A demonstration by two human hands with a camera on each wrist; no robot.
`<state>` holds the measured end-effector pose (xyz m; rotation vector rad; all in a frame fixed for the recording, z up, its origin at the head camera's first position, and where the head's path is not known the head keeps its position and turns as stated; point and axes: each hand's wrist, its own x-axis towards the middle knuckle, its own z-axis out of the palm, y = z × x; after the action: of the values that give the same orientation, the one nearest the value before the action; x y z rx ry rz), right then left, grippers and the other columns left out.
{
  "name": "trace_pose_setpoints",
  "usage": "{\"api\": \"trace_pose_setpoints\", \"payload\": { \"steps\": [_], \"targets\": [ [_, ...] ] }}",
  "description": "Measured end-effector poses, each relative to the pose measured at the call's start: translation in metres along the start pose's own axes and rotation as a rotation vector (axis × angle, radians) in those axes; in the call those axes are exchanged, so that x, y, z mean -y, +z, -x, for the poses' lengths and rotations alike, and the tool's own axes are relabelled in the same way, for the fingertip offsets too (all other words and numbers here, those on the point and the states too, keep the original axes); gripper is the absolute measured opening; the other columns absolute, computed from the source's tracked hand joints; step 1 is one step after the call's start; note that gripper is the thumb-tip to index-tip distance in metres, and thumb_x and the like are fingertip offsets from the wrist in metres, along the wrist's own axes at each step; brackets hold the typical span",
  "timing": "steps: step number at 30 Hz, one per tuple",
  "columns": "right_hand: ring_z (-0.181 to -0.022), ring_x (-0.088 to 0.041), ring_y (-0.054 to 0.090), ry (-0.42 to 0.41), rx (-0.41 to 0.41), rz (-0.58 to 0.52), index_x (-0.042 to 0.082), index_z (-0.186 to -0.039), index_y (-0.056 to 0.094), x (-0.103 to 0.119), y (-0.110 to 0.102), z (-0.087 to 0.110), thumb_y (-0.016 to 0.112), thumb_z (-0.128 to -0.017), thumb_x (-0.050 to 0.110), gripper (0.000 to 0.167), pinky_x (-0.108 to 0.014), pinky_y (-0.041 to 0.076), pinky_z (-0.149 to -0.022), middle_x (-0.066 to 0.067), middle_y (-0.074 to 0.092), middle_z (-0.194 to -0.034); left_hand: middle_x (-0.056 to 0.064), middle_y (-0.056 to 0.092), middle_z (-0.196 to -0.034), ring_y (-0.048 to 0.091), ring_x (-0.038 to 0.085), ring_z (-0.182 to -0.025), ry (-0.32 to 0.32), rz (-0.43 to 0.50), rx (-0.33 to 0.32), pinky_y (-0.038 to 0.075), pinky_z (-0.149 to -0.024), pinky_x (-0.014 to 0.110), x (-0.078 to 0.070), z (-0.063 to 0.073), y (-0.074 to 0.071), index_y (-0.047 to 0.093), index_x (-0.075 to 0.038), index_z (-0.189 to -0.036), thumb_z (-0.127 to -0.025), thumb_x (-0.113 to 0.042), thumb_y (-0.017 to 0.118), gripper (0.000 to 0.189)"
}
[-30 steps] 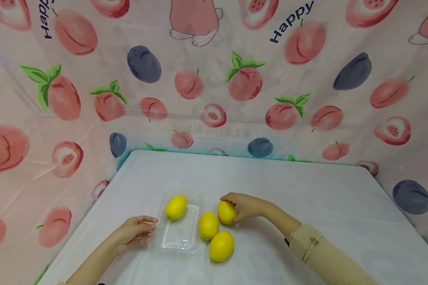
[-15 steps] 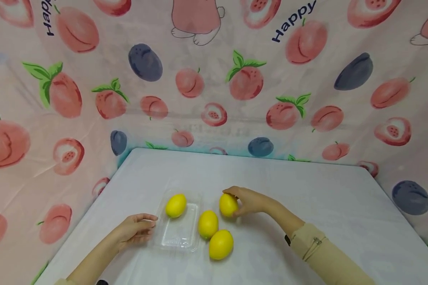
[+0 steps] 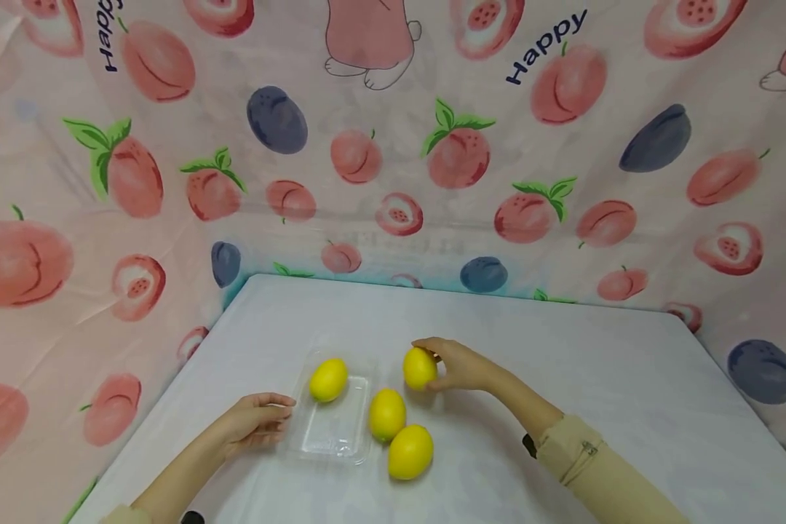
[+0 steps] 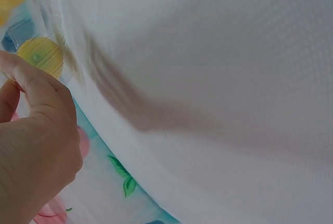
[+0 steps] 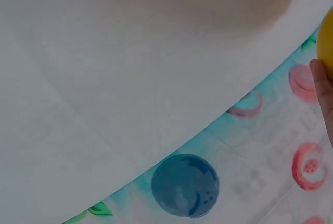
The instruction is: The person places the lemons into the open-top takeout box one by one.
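Observation:
My right hand (image 3: 465, 367) grips a yellow lemon (image 3: 420, 369) between thumb and fingers, right of a clear plastic tray (image 3: 301, 437). The right wrist view catches only part of that lemon (image 5: 326, 41) at its edge. One lemon (image 3: 329, 380) lies in the tray's far part. Two more, a lemon (image 3: 387, 415) beside the tray's right edge and a lemon (image 3: 410, 452) nearer me, lie close together on the table. My left hand (image 3: 255, 422) is at the tray's left edge, fingers loosely extended; whether they touch it I cannot tell.
A white-covered table (image 3: 563, 378) lies under everything. Behind it and along the sides hangs a pink cloth (image 3: 432, 225) printed with peaches and plums. The left hand casts a shadow on the table in the left wrist view.
My right hand and its lemon have moved up and away from the two loose lemons. The left hand stays at the tray's edge. The head view has shifted slightly.

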<state>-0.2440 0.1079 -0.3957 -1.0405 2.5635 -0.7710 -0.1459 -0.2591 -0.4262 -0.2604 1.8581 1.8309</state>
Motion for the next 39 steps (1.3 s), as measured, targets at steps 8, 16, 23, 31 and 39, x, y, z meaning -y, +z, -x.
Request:
{"api": "trace_pose_setpoints", "payload": {
  "steps": [8,16,23,31,39],
  "targets": [
    [-0.109,-0.026,0.056,-0.02,-0.033,0.006,-0.005,-0.136,0.043,0.018,0.002,0.001,0.075,-0.08,0.017,0.068,-0.041,0.049,-0.097,-0.015,0.055,-0.13,-0.004,0.062,-0.079,0.06,0.005,-0.066,-0.003,-0.003,0.009,0.058,-0.065,0.02,-0.001,0.002,0.001,0.059,0.001,-0.114,-0.091,-0.012,0.061,0.026],
    [-0.107,-0.025,0.055,-0.03,-0.05,-0.007,-0.003,-0.135,0.044,0.037,0.002,0.002,0.075,-0.079,0.018,0.067,-0.041,0.05,-0.097,-0.013,0.056,-0.129,-0.004,0.062,-0.082,0.06,0.004,-0.068,0.031,0.021,0.041,0.058,-0.066,0.019,0.0,0.003,-0.001,0.06,-0.001,-0.116,-0.092,-0.012,0.059,0.027],
    [-0.109,-0.021,0.055,-0.014,-0.066,-0.026,0.001,-0.136,0.044,0.051,0.009,0.002,0.075,-0.079,0.019,0.067,-0.037,0.05,-0.097,-0.009,0.055,-0.131,-0.005,0.063,-0.082,0.061,0.004,-0.069,0.035,0.027,0.066,0.058,-0.067,0.02,0.002,0.002,-0.005,0.061,-0.002,-0.117,-0.092,-0.011,0.058,0.026],
    [-0.109,-0.019,0.054,-0.029,-0.034,-0.017,0.002,-0.137,0.043,0.068,0.012,0.004,0.074,-0.08,0.018,0.067,-0.037,0.048,-0.1,-0.008,0.054,-0.132,-0.006,0.064,-0.08,0.062,0.004,-0.069,0.058,0.035,0.076,0.058,-0.068,0.02,0.0,-0.001,-0.004,0.064,-0.005,-0.113,-0.091,-0.011,0.059,0.023],
    [-0.11,-0.018,0.055,-0.006,-0.011,-0.024,0.004,-0.136,0.043,0.088,0.025,0.0,0.075,-0.08,0.021,0.067,-0.036,0.047,-0.101,-0.006,0.055,-0.13,-0.006,0.064,-0.078,0.062,0.003,-0.07,0.064,0.007,0.085,0.058,-0.068,0.02,0.003,0.0,-0.005,0.064,-0.004,-0.113,-0.091,-0.011,0.059,0.023]
  ]
}}
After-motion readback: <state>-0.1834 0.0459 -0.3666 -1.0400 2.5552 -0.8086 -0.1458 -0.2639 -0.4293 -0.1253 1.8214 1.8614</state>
